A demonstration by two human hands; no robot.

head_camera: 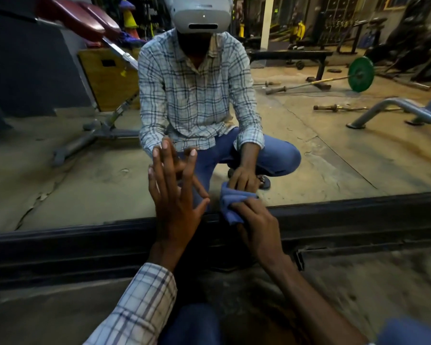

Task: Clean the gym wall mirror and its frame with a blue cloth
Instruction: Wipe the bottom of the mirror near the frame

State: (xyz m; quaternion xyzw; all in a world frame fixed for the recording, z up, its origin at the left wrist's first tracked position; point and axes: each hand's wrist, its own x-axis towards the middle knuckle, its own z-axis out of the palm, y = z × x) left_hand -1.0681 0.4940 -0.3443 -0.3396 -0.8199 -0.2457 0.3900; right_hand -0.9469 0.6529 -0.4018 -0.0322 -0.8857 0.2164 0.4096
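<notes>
Gym floor, mirror [334, 145] base. Left hand [174, 195] spread flat on glass; beside it, right hand [256, 225] grips cloth [230, 205] against frame [85, 242]. Advise firm strokes along the edge.

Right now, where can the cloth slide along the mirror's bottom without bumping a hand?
Free: the black frame and mirror right of the blue cloth, and the frame left of the left hand. Crowded: the gap between that hand and the right hand gripping the cloth.

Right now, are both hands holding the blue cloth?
No, only the right hand grips the blue cloth, while the left hand rests with straight fingers against the mirror.
</notes>
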